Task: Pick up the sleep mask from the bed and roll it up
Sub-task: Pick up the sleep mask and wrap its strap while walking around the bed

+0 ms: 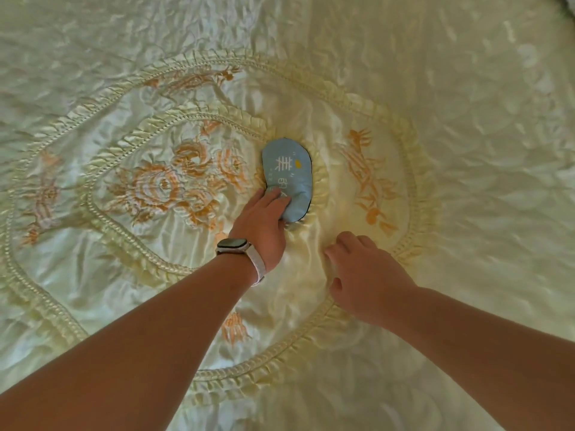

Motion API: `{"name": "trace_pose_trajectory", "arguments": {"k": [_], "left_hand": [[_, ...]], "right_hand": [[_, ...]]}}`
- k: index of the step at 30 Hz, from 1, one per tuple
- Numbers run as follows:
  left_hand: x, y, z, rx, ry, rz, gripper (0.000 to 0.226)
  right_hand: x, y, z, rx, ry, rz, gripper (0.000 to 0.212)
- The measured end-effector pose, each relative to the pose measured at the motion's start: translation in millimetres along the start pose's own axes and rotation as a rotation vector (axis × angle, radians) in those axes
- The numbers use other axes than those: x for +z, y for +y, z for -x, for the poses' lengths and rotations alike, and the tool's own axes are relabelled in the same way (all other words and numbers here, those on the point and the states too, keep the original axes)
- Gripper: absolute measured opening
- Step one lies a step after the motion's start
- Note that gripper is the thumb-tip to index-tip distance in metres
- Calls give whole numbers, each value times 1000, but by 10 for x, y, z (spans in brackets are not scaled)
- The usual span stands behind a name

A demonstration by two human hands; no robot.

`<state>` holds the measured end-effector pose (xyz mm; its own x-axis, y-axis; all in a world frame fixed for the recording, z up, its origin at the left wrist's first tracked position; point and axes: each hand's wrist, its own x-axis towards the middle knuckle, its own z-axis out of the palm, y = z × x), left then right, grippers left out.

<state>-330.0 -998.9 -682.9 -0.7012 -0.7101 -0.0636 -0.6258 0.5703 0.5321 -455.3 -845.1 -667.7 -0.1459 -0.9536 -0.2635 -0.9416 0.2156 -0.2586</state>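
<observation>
Head view, bed: a pale cream satin bedspread (435, 88) fills the whole view, quilted and creased, with ruffled piping looping round orange embroidered roses (174, 181) to the left.

Head view, mask: the sleep mask (287, 172) lies flat on the cover near the middle, light blue with white characters and a small yellow mark, its long axis running away from the person. It sits right on the ruffled border, so its far edge rides on raised trim, not smooth cloth. No strap shows.

Head view, left hand: the left hand (264, 222) reaches forward with its fingers curled onto the mask's near end, the fabric bunching slightly under them. It looks like a closing pinch at that end, probably because the near end is the easiest place to lift from. Whether the thumb is under the mask I cannot tell.

Head view, wrist: a watch (235, 245) with a light strap sits on the left wrist.

Head view, right hand: the right hand (364, 275) is loosely curled, holding nothing, its fingertips resting on or just above the cover near the mask's near end. I take it to be steadying the slippery satin or waiting to join in.

Stage: pick-up just beginning; the mask is not yet lifted and no rolling has started.

Risk: the slick cover may slide or lift with the mask.
</observation>
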Motion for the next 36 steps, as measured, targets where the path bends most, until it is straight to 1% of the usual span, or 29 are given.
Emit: {"name": "trace_pose_trajectory", "arguments": {"k": [2,4,6,9,13,15,17,18,20,22,24,27,30,33,36], "left_hand": [[-48,78,54,47,5,18,39],[-117,182,131,136,-2,43,35],[-218,297,196,170,6,95,34],[-412,498,253,181,31,210,35],[-749,664,329,192,37,372,30],[-898,657,378,121,-1,540,28],[-999,619,415,-9,-53,734,27],[-1018,587,433,-72,-71,803,30],[-1023,519,471,-174,-110,917,29],[-1012,460,518,-228,-153,991,23],[-987,410,558,-244,-171,1021,25],[-940,343,614,-303,-148,1065,22],[-887,316,669,-391,-115,1054,18],[-829,369,730,-474,-84,1040,22],[-764,476,783,-524,-106,1133,27]], "right_hand": [[27,25,30,-15,16,-6,37],[52,48,55,-4,25,-32,39],[75,58,63,23,26,-111,39],[38,74,69,188,58,-395,44],[-118,26,75,423,214,-842,56],[-213,-44,72,534,228,-1117,59],[-276,-96,73,611,144,-1441,64],[-300,-115,73,608,74,-1607,62],[-315,-150,63,576,-26,-1885,46],[-278,-174,46,616,-15,-2008,32],[-217,-190,40,633,-1,-2019,26],[-152,-213,114,609,-31,-1953,26],[-196,-231,193,666,47,-1840,21],[-370,-302,236,633,157,-1608,11],[-572,-457,281,490,273,-1336,5]]}}
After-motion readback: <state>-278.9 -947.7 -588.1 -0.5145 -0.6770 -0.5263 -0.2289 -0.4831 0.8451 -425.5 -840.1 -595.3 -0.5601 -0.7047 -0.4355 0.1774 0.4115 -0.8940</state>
